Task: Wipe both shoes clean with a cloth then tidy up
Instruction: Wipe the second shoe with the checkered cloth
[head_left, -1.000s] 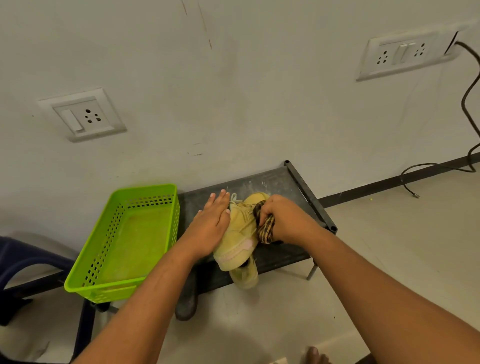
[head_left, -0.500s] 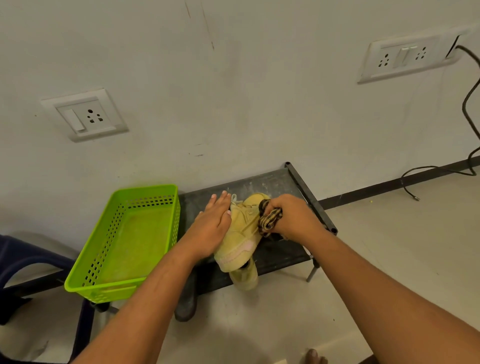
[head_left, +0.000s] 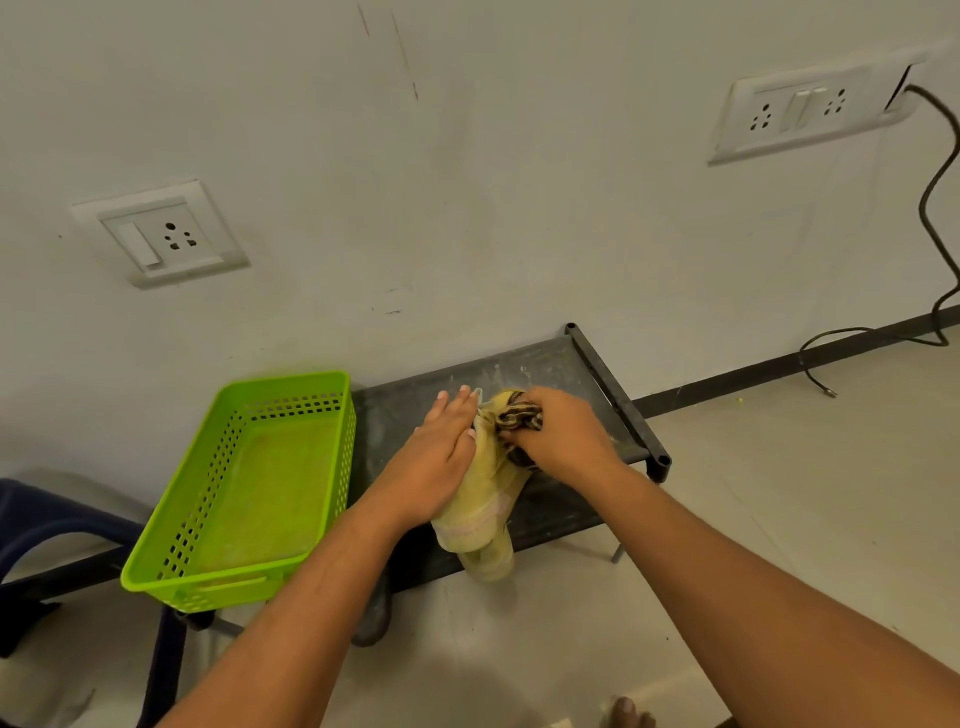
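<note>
Cloth (head_left: 519, 415), clenched in the right grip (head_left: 566, 441), has moved up the shoe (head_left: 480, 491) toward its toe; left grip (head_left: 439, 462) presses flat, released; green basket (head_left: 270, 483) stands beside.

The right hand (head_left: 563, 441) has carried the cloth (head_left: 519, 415) along the top shoe (head_left: 483, 499), from the middle of its side a second ago to its far end by the wall. The cloth hung as a strip below the fist then. Now it sits bunched in front of the knuckles on that far end, with a dark fold trailing under the hand. The left hand (head_left: 441, 457) has slid slightly toward the right hand, covering more of the laces, so less of the shoe shows between the two hands.
</note>
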